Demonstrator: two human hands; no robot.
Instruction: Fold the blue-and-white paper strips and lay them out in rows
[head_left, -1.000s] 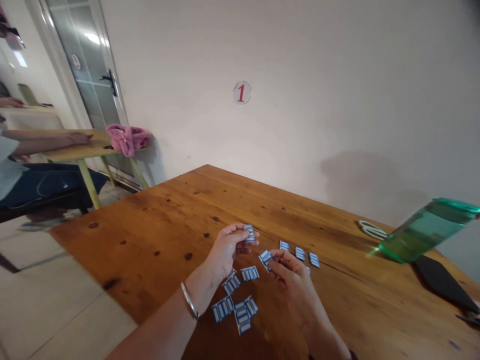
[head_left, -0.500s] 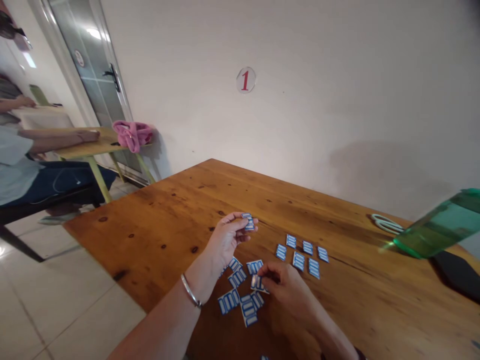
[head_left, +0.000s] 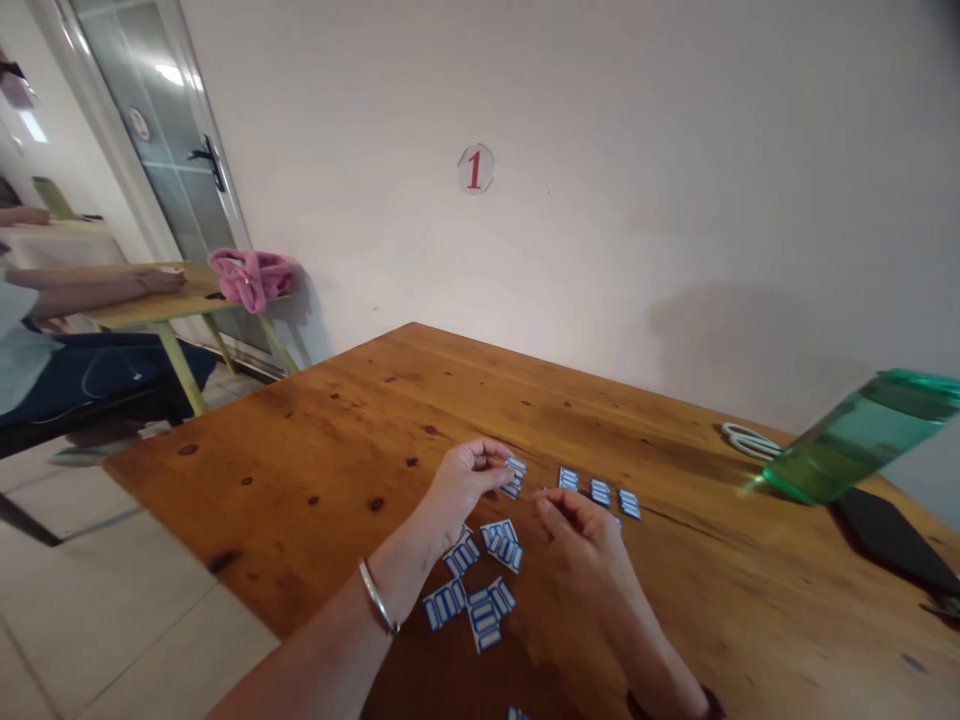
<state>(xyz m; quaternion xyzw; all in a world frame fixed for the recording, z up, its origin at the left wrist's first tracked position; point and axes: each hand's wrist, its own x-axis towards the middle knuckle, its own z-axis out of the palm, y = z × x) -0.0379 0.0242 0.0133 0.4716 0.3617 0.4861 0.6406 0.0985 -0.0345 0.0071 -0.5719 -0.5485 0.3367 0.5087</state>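
Note:
My left hand (head_left: 472, 480) pinches a small white card with blue-edged strips (head_left: 514, 477) between thumb and fingers, above the table. Close to its right is my right hand (head_left: 589, 530), with thumb and forefinger drawn together; whatever is between them is too small or hidden to make out. Below the hands lies a loose, overlapping pile of similar cards (head_left: 446, 604). Two of these cards (head_left: 502, 545) overlap at the pile's upper right. Behind my right hand, more such cards (head_left: 600, 492) lie spaced out in a row, and the hand covers others nearer to me.
The wooden table (head_left: 337, 480) meets a white wall. At the right are a tilted green bottle (head_left: 847, 450), a coiled white cable (head_left: 750, 441) and a black phone-like object (head_left: 892, 540). Another person's arm (head_left: 97, 290) rests on a table at the left, near a pink cloth item (head_left: 251, 278).
My right hand has left the card pile and moved up beside my left hand. My left hand has turned and lowered slightly, still holding a card. The view has shifted a little.

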